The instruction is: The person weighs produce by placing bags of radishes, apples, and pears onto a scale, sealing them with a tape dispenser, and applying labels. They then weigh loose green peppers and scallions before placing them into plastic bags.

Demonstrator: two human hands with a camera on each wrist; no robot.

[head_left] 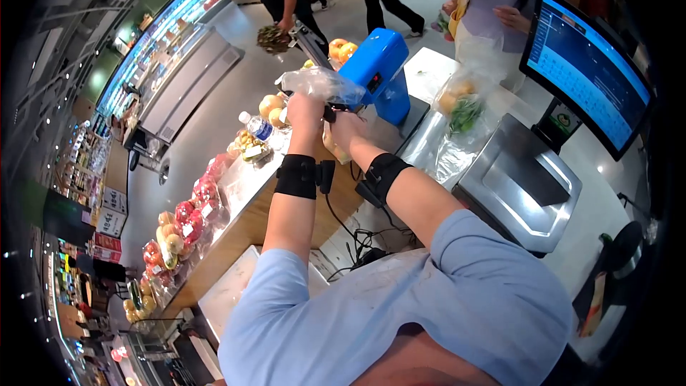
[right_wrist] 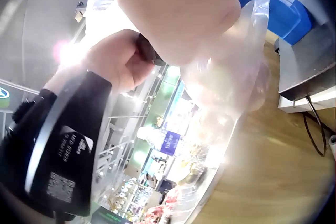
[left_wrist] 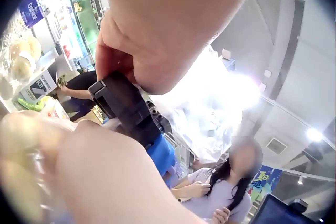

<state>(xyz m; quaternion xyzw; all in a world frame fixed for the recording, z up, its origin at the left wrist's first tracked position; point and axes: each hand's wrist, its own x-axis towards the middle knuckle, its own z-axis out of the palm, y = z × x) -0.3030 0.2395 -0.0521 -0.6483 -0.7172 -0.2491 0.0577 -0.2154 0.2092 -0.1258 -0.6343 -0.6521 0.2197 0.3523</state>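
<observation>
At the counter, both hands meet in front of the blue machine. My left hand grips a black boxy device; its fingertips curl over the near end. My right hand comes in from the right, close below it. In the right wrist view, a clear plastic bag of round fruit hangs from the right hand's grip. Thin clear plastic spreads out beyond the left hand, bright with glare. Where the plastic meets the black device is hidden behind the hands.
Wrapped fruit packs and a water bottle line the counter's left edge. To the right are a bag with greens, a metal scale and a monitor. Cables hang below. People stand across the counter.
</observation>
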